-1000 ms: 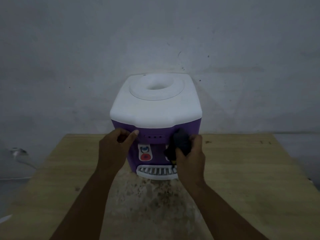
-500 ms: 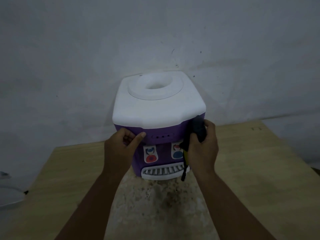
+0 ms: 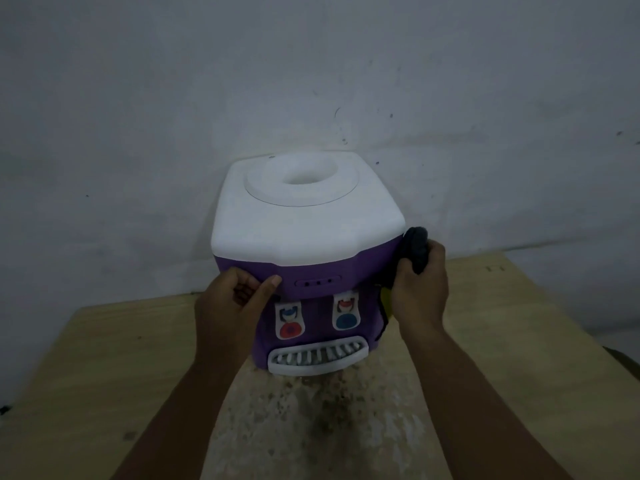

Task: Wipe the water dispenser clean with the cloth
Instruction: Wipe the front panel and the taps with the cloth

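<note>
At the left of the centre of the frame the left hand grips the front left corner of the water dispenser. Its fingers are curled round the purple corner just under the white top and the thumb lies flat on the purple front, so I judge that this hand only steadies the machine. The water dispenser stands in the middle of the frame on the wooden table, its back close to the grey wall. Its front, with the red tap, the blue tap and the white drip tray, is turned to the camera. To the right of it the right hand holds the dark cloth in curled fingers and presses it on the right side wall, at the upper front corner just below the white top. The cloth is bunched above the hand, and a thin tail with a yellow part hangs below it along the front right edge. So the surface to wipe lies to the left of the right hand and runs down to the table and back toward the wall. The right hand is the nearer one, and a stroke downward or backward along this wall seems the natural next move.
</note>
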The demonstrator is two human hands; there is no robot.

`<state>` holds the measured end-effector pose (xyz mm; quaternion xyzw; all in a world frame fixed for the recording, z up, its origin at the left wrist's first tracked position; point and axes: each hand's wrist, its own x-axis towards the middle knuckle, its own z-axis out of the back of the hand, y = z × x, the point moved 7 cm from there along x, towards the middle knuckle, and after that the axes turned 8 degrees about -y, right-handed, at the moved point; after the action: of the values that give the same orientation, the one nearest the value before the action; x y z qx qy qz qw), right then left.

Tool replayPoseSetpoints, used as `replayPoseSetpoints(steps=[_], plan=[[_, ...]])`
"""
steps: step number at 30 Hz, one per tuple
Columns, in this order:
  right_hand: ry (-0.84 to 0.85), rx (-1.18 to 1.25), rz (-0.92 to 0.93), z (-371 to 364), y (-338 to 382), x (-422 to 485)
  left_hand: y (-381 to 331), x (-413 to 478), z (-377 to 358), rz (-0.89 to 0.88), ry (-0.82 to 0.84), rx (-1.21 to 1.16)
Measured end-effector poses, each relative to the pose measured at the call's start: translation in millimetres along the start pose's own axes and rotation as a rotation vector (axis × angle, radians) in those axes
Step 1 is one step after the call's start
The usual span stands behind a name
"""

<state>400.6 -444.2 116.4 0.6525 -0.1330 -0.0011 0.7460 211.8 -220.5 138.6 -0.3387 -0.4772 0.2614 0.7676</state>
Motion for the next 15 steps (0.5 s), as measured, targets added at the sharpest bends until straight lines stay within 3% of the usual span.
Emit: replayPoseSetpoints(steps=[8,15], plan=[[0.080,0.022,0.329,2,28,-35,3,-4,-1,-0.051,-0.055,-0.028],[0.089,0.054,0.407,0,34,-16,12,-4,-6,-0.107,-0.124,-0.052]])
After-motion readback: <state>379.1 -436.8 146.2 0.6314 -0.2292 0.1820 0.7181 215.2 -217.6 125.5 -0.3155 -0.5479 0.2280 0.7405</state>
